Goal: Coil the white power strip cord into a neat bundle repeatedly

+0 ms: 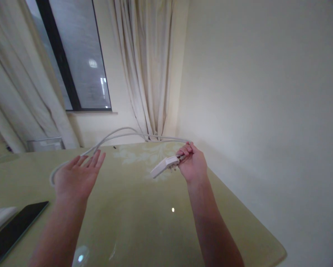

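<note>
My right hand (192,161) is closed around a white cable (124,135), above the right part of the table. At its fingers hangs a white plug-like block (165,165) with small prongs on its underside; its exact kind is hard to make out. My left hand (77,176) is palm up with fingers stretched out and apart. The cable runs in loose loops between the hands, passing behind the left fingers and curving round that hand's left side. Whether it rests on the left hand is hidden.
A glossy yellow-green table (133,215) lies below, its right edge close to a bare wall (261,104). At the lower left are a dark flat panel (18,228) and a white object (0,218). Curtains (146,66) and a window (80,55) stand behind.
</note>
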The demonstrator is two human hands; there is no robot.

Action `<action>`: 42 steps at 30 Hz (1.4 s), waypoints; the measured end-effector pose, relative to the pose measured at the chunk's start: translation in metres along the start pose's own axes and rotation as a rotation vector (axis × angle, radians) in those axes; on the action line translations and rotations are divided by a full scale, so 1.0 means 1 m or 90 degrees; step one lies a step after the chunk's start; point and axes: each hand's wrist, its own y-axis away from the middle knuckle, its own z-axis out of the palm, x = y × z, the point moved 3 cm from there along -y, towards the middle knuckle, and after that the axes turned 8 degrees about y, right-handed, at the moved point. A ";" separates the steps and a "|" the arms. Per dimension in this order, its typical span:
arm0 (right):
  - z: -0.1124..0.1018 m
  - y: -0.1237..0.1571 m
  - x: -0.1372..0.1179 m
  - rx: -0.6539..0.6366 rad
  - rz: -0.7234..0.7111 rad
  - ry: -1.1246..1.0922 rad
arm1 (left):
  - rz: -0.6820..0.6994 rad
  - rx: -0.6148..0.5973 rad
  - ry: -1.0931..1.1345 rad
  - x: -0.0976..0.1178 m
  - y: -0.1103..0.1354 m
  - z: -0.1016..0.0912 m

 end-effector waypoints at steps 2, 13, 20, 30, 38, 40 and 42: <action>0.002 -0.001 0.004 -0.037 -0.004 0.028 | 0.031 -0.023 -0.063 -0.002 0.011 0.014; 0.033 0.019 0.049 -0.137 0.126 0.050 | -0.091 -0.394 -0.470 -0.071 0.074 0.051; 0.031 0.018 0.066 -0.323 0.070 0.346 | -0.107 -0.493 -0.564 -0.080 0.088 0.058; 0.036 0.037 0.024 -0.373 -0.595 0.930 | -0.171 -0.370 -0.486 -0.057 0.082 0.057; 0.044 0.047 0.039 -0.437 -0.685 1.109 | -0.233 -0.487 -0.494 -0.030 0.072 0.044; 0.044 0.045 0.041 -0.493 -0.624 1.089 | -0.231 -0.505 -0.527 -0.027 0.071 0.042; 0.043 0.043 0.041 -0.516 -0.550 1.050 | -0.177 -0.503 -0.582 -0.024 0.067 0.044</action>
